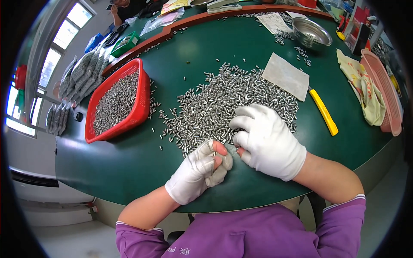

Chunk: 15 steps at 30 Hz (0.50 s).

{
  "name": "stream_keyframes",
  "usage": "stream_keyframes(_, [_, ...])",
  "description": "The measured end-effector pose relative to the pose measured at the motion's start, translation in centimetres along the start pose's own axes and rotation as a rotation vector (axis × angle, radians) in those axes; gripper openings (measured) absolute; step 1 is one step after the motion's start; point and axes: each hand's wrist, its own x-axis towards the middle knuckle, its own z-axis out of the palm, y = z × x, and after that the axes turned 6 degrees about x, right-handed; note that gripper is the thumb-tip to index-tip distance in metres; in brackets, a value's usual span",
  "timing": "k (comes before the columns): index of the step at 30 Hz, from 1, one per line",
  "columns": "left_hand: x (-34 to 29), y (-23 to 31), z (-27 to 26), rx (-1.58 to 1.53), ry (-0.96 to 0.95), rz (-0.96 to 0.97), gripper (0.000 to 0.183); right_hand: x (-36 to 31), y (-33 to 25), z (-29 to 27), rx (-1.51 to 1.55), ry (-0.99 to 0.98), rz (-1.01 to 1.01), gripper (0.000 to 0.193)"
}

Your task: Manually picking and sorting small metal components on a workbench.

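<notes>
A curved green table [206, 45], heaped small silver metal parts [206, 114] and a red plastic basket [145, 90] show a workshop.

I have a heap of metal pins [215, 99] across the middle of the table [206, 47]. Toward the left edge stands a basket [141, 88] holding more pins, with bags [81, 77] to its left. A flat sheet [286, 76] overlaps the heap's right margin, and a tool handle [323, 112] runs from it toward me. Near the far edge, right side, I see a bowl [307, 39], with a paper slip [271, 22] to its left; a tray [393, 114] sits at the right edge.
</notes>
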Motion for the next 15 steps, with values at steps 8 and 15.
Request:
stream_keyframes(8, [0.04, -0.06, 0.06, 0.01, 0.074, -0.081, 0.023, 0.05, -0.65, -0.52, 0.397, 0.088, 0.12, 0.014])
stream_keyframes(15, [-0.1, 0.04, 0.62, 0.011, 0.107, -0.063, 0.018, 0.09, -0.49, -0.14, 0.492, 0.102, 0.108, 0.015])
